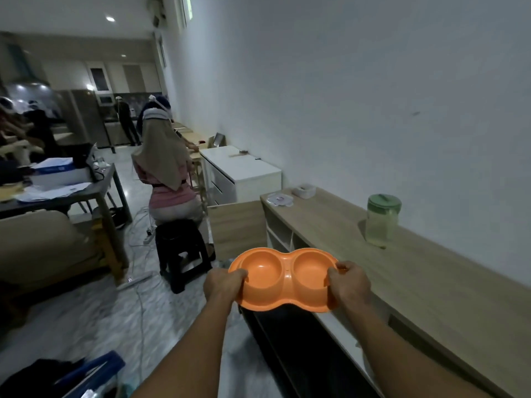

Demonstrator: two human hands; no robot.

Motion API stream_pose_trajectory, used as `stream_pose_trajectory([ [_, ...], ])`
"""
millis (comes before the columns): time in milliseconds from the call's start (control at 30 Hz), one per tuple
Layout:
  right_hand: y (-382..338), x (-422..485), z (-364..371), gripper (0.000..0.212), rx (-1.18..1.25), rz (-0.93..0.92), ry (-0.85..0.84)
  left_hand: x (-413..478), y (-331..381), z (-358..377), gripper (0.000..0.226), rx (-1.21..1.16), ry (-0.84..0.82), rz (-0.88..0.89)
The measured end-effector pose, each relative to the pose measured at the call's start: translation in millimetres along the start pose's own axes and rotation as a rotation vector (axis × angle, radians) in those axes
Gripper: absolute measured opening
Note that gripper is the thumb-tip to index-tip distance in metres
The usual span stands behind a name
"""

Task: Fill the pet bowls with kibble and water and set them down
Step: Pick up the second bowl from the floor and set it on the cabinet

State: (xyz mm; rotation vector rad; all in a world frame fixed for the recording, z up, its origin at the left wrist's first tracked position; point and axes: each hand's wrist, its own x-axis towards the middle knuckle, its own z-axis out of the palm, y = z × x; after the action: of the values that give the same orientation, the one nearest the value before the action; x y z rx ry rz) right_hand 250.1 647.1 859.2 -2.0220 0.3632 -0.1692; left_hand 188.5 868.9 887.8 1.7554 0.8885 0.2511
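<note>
Beside wooden counter [416, 271], both hands grip empty orange double bowl [283, 278].

Dim room lit by ceiling spots [110, 18] far left; wide-angle bending at edges, soft blur throughout, corners dark.

home – kitchen cabinets [126, 77], sofa [43, 242]

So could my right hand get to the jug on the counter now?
Probably, once freed: the right hand grips the bowl, but the counter between it and the jug looks bare.
</note>
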Motion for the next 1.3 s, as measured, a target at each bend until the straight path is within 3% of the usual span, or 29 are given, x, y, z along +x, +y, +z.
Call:
stream_pose_trajectory([
  [300,-52,157,73,0.037,-0.049,0.039,0.083,165,85,84,0.027,0.022,-0.06,0.014],
  [700,-69,301,185,0.037,-0.073,0.28,0.387,408,162,212,0.027,0.3,-0.46,0.178],
  [933,-64,337,204,0.038,-0.094,0.43,0.516,463,208,281,0.032,0.454,-0.669,0.349],
  [1033,-62,361,201,0.036,-0.112,0.453,0.543,473,215,306,0.041,0.537,-0.674,0.418],
  [1300,-55,422,201,0.039,-0.152,0.52,0.564,503,238,365,0.036,0.568,-0.735,0.448],
])
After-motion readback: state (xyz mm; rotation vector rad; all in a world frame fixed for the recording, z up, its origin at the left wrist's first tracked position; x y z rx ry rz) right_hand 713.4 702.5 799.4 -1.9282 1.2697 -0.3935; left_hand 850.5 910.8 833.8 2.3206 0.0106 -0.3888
